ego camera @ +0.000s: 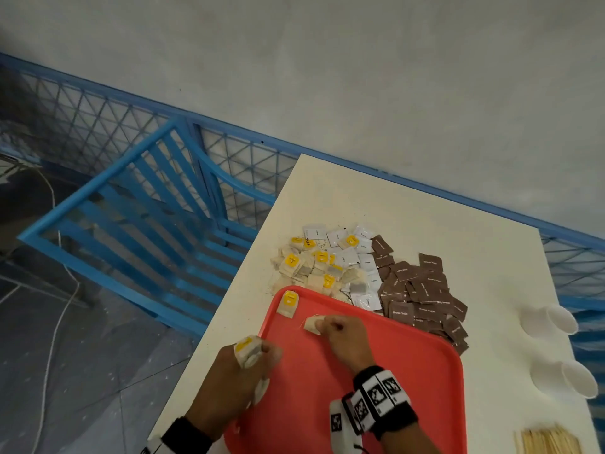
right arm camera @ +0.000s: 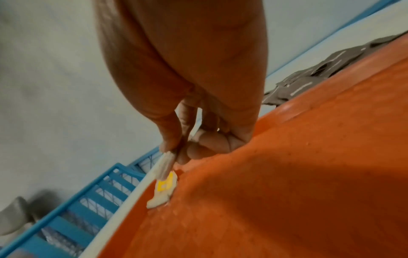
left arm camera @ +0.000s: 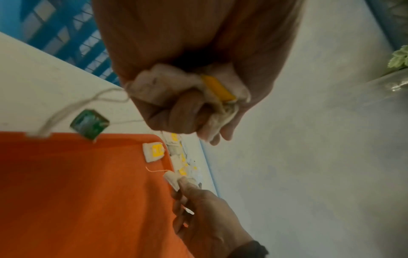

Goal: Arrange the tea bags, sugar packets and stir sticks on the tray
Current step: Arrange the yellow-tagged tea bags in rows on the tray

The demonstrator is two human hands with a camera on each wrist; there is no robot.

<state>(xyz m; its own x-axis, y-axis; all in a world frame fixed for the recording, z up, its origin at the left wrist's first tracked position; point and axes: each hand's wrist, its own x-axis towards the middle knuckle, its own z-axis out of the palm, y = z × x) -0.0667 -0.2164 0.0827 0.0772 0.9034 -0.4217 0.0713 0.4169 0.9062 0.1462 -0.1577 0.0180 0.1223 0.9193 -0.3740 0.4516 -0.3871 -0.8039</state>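
Observation:
A red tray [ego camera: 393,371] lies on the white table. One tea bag with a yellow tag [ego camera: 288,303] rests in the tray's far left corner. My right hand [ego camera: 340,335] pinches a second tea bag [ego camera: 312,323] just above the tray floor, a little right of the first. At the tray's left edge my left hand [ego camera: 242,371] grips a bunch of tea bags [ego camera: 248,350], with strings hanging from it [left arm camera: 66,111]. Beyond the tray lie heaps of tea bags [ego camera: 311,267], white packets [ego camera: 357,257] and brown sugar packets [ego camera: 422,296]. Wooden stir sticks [ego camera: 546,442] lie at the near right.
Two white paper cups [ego camera: 550,319] [ego camera: 566,378] lie on their sides near the table's right edge. A blue slatted frame [ego camera: 137,224] and blue mesh fence stand left of and behind the table. The table's left edge runs right beside the tray.

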